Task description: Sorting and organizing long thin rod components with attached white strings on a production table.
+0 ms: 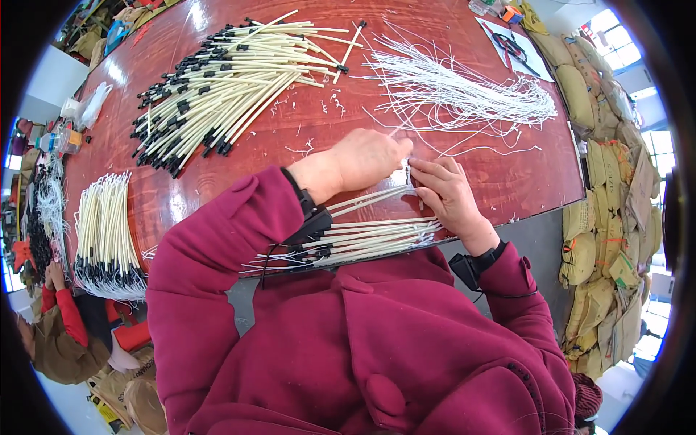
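Over the near right part of the table, my left hand [368,158] is closed in a pinch on a thin white cord [395,131]. Just right of it, my right hand [451,194] bends its fingers and thumb together around a small piece, mostly hidden by the fingers. A pair of cream rods [366,201] with whitish ends reaches to the right fingertips. Below my hands, along the near edge, lies a row of cream rods [377,239] with black caps and white cord ends. Beyond my hands spreads a loose bundle of white cords [464,83].
A big heap of black-capped cream rods [225,80] lies at the far left of the red table [341,138]. A neat rod bundle [109,221] sits nearer left. Scissors [507,45] rest on white paper. Stacked sacks [602,210] stand right; another person's red sleeve [67,315] shows left.
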Action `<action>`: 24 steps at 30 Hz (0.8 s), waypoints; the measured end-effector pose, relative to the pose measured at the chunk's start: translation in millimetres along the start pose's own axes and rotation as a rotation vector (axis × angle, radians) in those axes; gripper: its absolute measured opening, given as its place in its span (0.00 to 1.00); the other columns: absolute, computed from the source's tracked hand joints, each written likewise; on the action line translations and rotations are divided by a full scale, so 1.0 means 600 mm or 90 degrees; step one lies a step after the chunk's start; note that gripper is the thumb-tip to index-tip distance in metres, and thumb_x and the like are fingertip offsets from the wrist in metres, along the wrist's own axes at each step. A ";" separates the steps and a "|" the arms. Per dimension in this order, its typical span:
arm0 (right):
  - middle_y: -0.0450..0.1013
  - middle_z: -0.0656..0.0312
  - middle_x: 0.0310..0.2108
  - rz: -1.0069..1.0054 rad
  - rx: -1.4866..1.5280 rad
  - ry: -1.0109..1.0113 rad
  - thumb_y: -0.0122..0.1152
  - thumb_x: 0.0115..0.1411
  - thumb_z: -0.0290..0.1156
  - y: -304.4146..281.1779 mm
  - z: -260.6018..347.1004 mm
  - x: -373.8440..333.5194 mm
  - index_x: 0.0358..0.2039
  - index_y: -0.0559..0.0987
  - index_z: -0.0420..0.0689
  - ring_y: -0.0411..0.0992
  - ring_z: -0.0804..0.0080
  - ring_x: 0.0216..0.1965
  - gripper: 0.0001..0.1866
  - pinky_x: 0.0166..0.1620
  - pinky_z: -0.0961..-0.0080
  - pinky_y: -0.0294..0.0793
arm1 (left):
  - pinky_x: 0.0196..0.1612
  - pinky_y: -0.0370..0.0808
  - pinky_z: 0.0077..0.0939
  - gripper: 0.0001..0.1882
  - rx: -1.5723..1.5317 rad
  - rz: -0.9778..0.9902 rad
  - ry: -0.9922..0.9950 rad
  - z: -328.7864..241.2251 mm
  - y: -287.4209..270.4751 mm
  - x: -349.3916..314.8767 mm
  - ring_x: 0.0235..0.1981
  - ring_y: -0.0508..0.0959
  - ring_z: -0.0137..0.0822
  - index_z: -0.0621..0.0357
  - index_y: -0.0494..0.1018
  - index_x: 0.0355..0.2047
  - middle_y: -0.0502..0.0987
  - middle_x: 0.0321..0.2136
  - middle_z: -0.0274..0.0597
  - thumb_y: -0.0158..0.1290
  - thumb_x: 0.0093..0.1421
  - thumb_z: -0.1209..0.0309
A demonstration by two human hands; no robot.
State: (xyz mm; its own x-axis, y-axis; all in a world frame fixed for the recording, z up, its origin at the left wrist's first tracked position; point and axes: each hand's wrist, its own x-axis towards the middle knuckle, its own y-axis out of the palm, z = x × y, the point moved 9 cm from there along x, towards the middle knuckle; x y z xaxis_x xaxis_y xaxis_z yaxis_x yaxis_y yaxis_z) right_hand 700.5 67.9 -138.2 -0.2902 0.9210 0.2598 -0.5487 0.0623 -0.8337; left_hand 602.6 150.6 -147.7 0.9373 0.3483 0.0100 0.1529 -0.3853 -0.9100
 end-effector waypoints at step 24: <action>0.68 0.52 0.66 0.112 -0.107 0.017 0.63 0.60 0.34 0.034 0.049 0.035 0.60 0.73 0.31 0.65 0.49 0.59 0.30 0.64 0.59 0.65 | 0.36 0.78 0.45 0.13 -0.162 -0.222 -0.611 0.178 -0.067 -0.508 0.30 0.83 0.53 0.63 0.81 0.29 0.81 0.24 0.54 0.62 0.58 0.64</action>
State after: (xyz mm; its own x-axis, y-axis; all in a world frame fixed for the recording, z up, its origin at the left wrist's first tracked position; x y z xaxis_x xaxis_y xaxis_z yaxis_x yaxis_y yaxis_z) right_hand 660.2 77.2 -135.8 -0.3479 0.9329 0.0931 -0.3524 -0.0380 -0.9351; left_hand 277.3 151.2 -158.2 0.2043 0.9623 -0.1797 0.5320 -0.2633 -0.8048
